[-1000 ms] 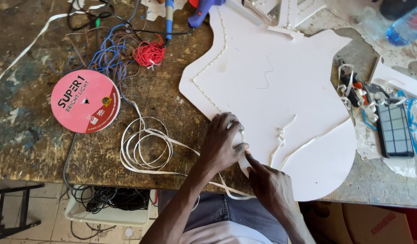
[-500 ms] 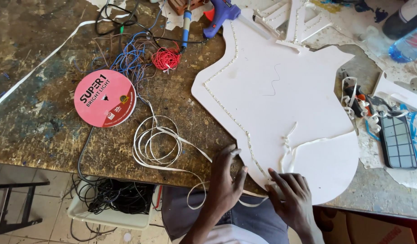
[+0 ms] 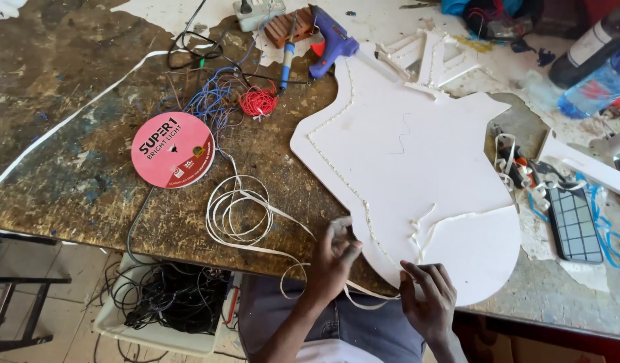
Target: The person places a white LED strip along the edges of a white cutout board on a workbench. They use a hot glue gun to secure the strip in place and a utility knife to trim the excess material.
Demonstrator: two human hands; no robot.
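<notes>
A large white guitar-shaped board (image 3: 417, 161) lies on a worn brown table (image 3: 75, 154). A row of small white beads of strip runs along its left edge. My left hand (image 3: 333, 259) pinches a thin white strip (image 3: 246, 215) at the board's lower left edge, near the table's front. My right hand (image 3: 427, 296) rests with fingers spread on the board's bottom edge. The strip trails in loose coils to the left of my left hand.
A pink round reel (image 3: 173, 150) lies left of the coils, with blue and red wire bundles (image 3: 256, 102) behind it. A blue glue gun (image 3: 331, 42) and soldering iron (image 3: 288, 54) sit at the back. A phone (image 3: 574, 224) lies right. A tub of black cables (image 3: 165, 299) stands below.
The view has shifted, so the board and table sit lower right. My left hand has lifted slightly with the strip, and my right hand has stayed on the board's bottom edge.
</notes>
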